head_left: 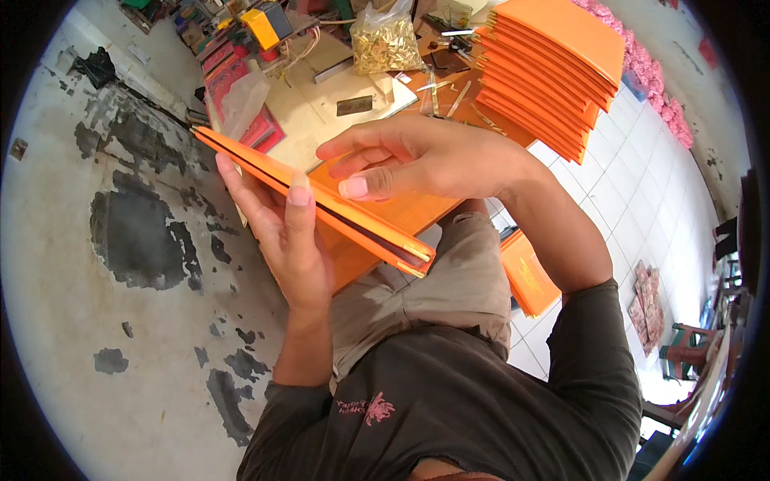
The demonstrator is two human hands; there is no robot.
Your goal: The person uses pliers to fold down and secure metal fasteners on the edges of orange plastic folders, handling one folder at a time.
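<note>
An orange folder [365,220] with gold-coloured metal corners is held on edge in front of me, its long open side toward me and a dark gap showing between the covers. My left hand [293,240] grips it near the middle, thumb on the near side and fingers behind. Just above the folder is my right hand [437,156], fingers loosely bent and thumb apart from them, with nothing visible in it. Whether its thumb touches the cover, I cannot tell.
A tall stack of orange folders [553,68] stands at the table's far right. Behind my hands are a clear bag of gold metal pieces [385,44], a small dark plate [354,106] and loose strips. More orange folders [529,276] sit low beside my leg. A peeling wall [160,337] borders the left.
</note>
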